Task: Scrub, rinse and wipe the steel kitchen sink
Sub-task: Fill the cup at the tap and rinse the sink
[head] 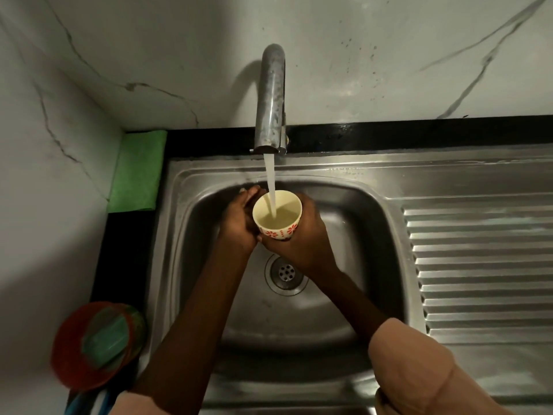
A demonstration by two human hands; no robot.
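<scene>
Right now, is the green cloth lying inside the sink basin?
No, the green cloth lies on the black counter left of the sink, against the wall, outside the basin.

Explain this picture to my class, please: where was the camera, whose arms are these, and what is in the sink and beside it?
There is one picture, taken by a camera worn on a person's head, looking down at a steel sink. No machine is here; the two arms are the person's own. The right hand holds a small cup with red flower marks under the tap, and running water falls into it. The left hand rests against the cup's side. The drain shows below the hands. A green cloth lies by the wall at the left, and a red bowl with a greenish block inside, perhaps soap or a sponge, sits nearer the person.
</scene>
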